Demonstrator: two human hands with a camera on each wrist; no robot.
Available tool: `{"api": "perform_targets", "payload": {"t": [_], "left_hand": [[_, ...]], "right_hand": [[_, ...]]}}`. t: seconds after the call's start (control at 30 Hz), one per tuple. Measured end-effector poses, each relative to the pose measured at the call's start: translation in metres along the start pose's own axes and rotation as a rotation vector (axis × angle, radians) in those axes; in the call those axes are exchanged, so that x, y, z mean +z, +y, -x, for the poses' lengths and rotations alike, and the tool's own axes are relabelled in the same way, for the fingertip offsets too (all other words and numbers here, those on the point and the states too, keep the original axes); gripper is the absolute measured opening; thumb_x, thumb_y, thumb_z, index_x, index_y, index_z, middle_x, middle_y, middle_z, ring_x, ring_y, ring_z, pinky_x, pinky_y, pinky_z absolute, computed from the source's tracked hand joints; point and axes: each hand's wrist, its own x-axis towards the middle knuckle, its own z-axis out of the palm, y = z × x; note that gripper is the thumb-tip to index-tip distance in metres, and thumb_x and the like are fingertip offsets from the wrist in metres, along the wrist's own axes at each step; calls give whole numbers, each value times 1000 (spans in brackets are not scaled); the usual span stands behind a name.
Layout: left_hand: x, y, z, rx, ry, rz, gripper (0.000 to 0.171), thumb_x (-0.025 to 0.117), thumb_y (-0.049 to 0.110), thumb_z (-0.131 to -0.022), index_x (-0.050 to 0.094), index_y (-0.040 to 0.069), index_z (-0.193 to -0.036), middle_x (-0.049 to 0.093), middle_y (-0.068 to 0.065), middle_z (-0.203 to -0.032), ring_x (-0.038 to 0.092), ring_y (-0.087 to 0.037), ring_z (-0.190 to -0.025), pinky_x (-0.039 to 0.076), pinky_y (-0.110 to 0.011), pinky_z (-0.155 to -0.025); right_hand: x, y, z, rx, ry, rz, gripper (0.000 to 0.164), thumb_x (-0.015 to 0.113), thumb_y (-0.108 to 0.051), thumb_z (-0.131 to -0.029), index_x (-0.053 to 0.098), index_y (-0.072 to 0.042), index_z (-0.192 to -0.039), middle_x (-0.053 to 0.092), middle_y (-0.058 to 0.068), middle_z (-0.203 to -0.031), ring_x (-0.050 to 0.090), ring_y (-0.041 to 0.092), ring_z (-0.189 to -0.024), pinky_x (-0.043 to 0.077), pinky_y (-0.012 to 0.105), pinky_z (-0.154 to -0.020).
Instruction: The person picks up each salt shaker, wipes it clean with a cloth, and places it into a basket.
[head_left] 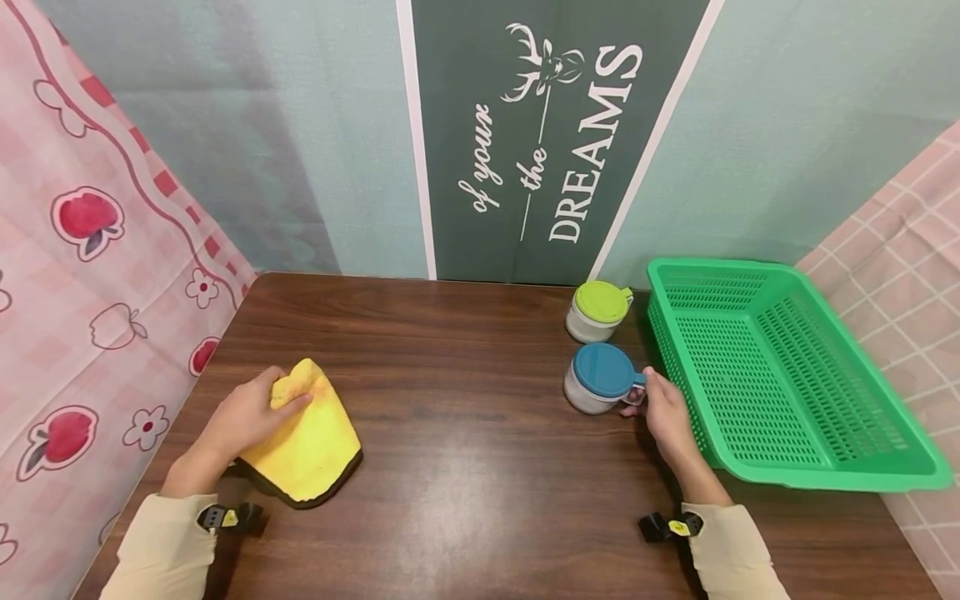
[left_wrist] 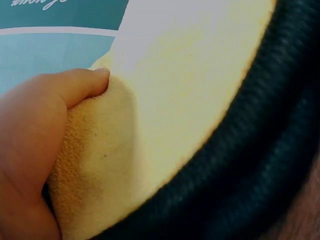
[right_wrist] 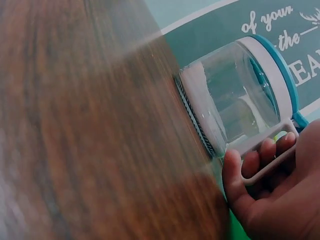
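On the left of the table, my left hand (head_left: 243,418) grips a folded yellow cloth (head_left: 318,450) with a dark border, thumb on top. The left wrist view shows the thumb pressed on the cloth (left_wrist: 165,120), the other fingers hidden. At the right, my right hand (head_left: 667,410) holds the handle of a clear seasoning jar (head_left: 602,372) with a blue lid. Fingers curl through the white handle in the right wrist view, where the jar (right_wrist: 220,100) has white contents near its base. Just behind it stands a similar jar with a lime-green lid (head_left: 602,302).
A green plastic basket (head_left: 870,477) stands to the right, close beside my right hand and both jars. The brown wooden table (head_left: 450,467) ends at the back against a curtain with white lettering (head_left: 525,167). Patterned pink cloth (head_left: 112,292) hangs along the left.
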Motion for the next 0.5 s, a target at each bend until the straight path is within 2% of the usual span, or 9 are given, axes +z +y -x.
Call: {"api": "perform_targets", "payload": {"t": [0.17,0.27,0.4,0.5], "left_hand": [[-2,6,-1,6,-8,63,46,71,36,-95,54,-3,-114,63,-14,-84,54,-26,-69,44,-38,-61],[-2,9,-2,4,-10,91,49,70,37,-96,54,-3,-119,65,-19,-91,56,-28,-72,46,-40,-64],[-2,11,-2,15,-3,113,56,70,36,-96,54,-8,-127,66,-32,-109,64,-38,-86,52,-52,-75],[-2,13,-2,16,-8,129,62,70,34,-97,52,-14,-132,61,-38,-121,63,-49,-103,50,-61,-87]], "right_hand": [[-1,2,1,16,-40,-37,47,31,-30,-112,44,3,-81,46,6,-75,52,12,-67,55,27,-62],[-1,2,1,23,-46,-44,49,29,-31,-112,42,4,-80,44,7,-74,50,13,-66,55,27,-62],[1,2,1,23,-47,-64,52,27,-30,-113,35,10,-80,41,8,-74,47,15,-65,52,27,-61],[3,2,2,23,-46,-89,56,27,-31,-112,28,16,-82,39,7,-72,43,16,-64,48,27,-60]]}}
